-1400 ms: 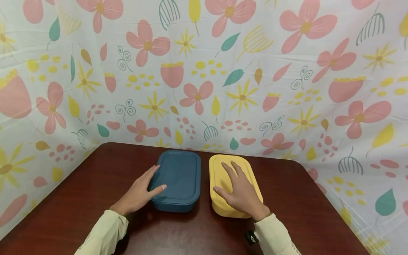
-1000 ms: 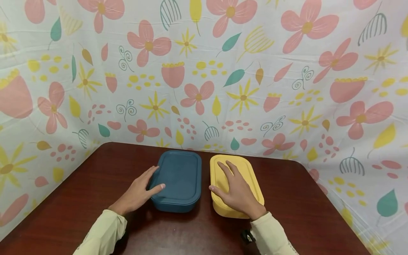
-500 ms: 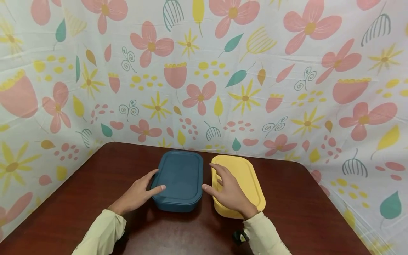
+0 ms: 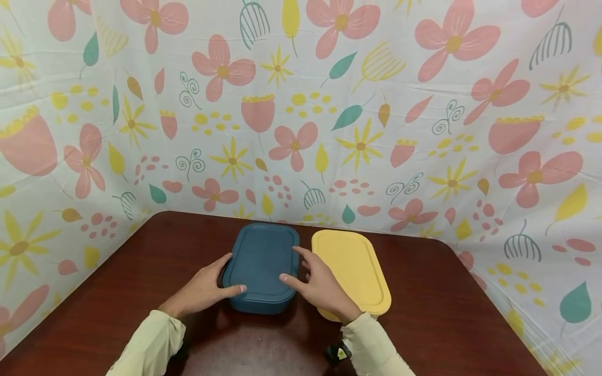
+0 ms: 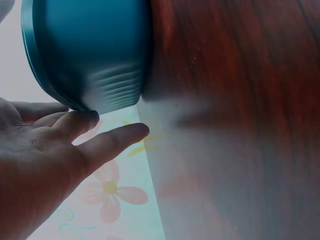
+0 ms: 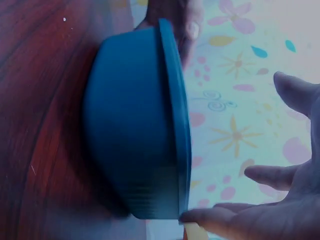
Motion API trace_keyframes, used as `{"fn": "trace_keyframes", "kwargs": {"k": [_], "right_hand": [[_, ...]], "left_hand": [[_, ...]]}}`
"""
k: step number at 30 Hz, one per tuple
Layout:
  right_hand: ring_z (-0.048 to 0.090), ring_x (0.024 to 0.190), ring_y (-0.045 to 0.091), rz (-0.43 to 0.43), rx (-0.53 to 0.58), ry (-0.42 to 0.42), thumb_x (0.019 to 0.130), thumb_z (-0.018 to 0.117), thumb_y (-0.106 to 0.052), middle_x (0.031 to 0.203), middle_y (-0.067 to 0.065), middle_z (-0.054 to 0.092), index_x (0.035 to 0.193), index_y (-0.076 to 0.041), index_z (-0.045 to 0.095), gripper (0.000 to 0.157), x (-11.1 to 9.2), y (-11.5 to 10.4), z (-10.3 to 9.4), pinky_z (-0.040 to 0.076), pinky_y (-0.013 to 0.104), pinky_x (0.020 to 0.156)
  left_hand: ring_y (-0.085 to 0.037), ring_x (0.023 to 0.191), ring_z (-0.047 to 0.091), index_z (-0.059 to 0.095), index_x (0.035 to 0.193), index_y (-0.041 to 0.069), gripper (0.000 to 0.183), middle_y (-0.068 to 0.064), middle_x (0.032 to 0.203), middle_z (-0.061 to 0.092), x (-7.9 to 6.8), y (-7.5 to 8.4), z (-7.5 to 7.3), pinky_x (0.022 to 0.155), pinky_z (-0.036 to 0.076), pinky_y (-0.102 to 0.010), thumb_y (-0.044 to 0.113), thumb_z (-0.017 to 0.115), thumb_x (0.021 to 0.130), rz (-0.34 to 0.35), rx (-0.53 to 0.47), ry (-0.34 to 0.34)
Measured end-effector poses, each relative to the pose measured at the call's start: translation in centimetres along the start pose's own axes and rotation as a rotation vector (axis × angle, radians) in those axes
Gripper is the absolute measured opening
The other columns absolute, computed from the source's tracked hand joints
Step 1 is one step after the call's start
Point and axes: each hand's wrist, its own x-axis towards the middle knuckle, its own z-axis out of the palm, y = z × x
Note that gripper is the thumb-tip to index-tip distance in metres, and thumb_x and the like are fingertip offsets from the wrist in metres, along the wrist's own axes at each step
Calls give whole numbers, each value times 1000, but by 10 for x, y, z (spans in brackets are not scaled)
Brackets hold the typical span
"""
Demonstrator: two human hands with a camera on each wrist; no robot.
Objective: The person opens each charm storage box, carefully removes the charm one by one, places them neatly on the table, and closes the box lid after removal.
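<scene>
A dark blue lidded food container (image 4: 263, 258) lies flat on the table between my two hands. My left hand (image 4: 201, 289) is at its left side, fingers along the lid's edge and thumb over the near left corner. In the left wrist view its fingertips (image 5: 90, 119) come right up to the rim. My right hand (image 4: 323, 287) reaches to the right side of the blue lid, fingers extended and spread, thumb apart from the index finger. In the right wrist view one fingertip (image 6: 190, 216) meets the lid's edge.
A yellow lidded container (image 4: 355, 263) stands just right of the blue one, partly behind my right hand and wrist. Both sit on a dark reddish-brown wooden table (image 4: 437, 313). A floral cloth (image 4: 291, 115) hangs close behind the table's far edge and along the sides.
My right hand has moved left from above the yellow container to the blue container's right side. The left hand stays at the blue one's left side, its thumb slightly lower.
</scene>
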Motion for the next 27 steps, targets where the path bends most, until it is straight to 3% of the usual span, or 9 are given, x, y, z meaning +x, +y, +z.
{"fn": "trace_keyframes", "kwargs": {"k": [6,13,18,27], "right_hand": [[35,148,40,16,-73,-16,89,74,-45,160,18,35,156,-6,34,87,4,-3,12,36,63,116],[27,151,45,51,-57,-34,89,73,-48,163,25,26,157,-1,28,94,5,-1,24,34,65,116],[23,152,48,82,-51,-41,88,74,-50,165,30,15,159,0,23,101,6,1,31,35,67,114],[15,153,52,121,-42,-66,75,86,-49,166,32,-2,161,-4,18,118,7,7,41,37,66,113]], "left_hand": [[-42,144,43,17,161,2,111,-23,163,31,0,-2,0,110,45,-59,56,76,84,17,13,-1],[-41,145,41,15,161,2,115,-22,164,29,-1,-4,-1,110,44,-59,55,78,81,36,18,-20],[-41,145,41,15,161,2,117,-22,164,28,-2,-5,-1,111,44,-60,55,80,79,60,22,-24],[-44,148,36,16,161,0,124,-24,164,26,-3,-8,-1,113,40,-62,55,84,74,78,57,-24]]}}
